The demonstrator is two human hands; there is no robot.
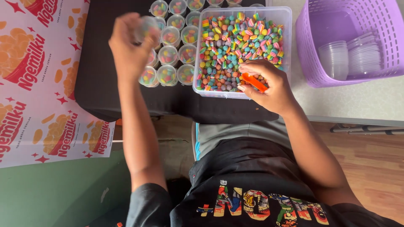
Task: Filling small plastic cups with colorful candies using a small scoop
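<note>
The left hand [128, 46] is raised above the black mat [97, 75] and blurred; its grip is closed around a small clear cup [146, 27], whose contents cannot be made out through the blur and the fingers. The hand hides part of the rows of filled cups [176, 52] standing on the mat just left of the clear tub [242, 48]; the farthest cups are cut off by the top edge of the frame.

The right hand [265, 86] rests at the near edge of the tub, its grip clamped on an orange scoop [253, 82]. Only the handle end shows between thumb and fingers; the working end is hidden under the hand, so whether it is loaded cannot be told. The hand covers the tub's near right corner and the sweets there.

The tub is packed with small striped and plain candies [235, 38] in many colours. To the right of the tub, just apart from it, a purple basket [311, 50] holds stacks of empty clear cups [349, 56]; its far side runs out of frame. Left of the mat, well away from the tub, lies a red and white printed sheet [38, 84] hanging over the counter [370, 101] edge. Below the tub, the person's dark printed shirt [252, 189] fills the foreground.
</note>
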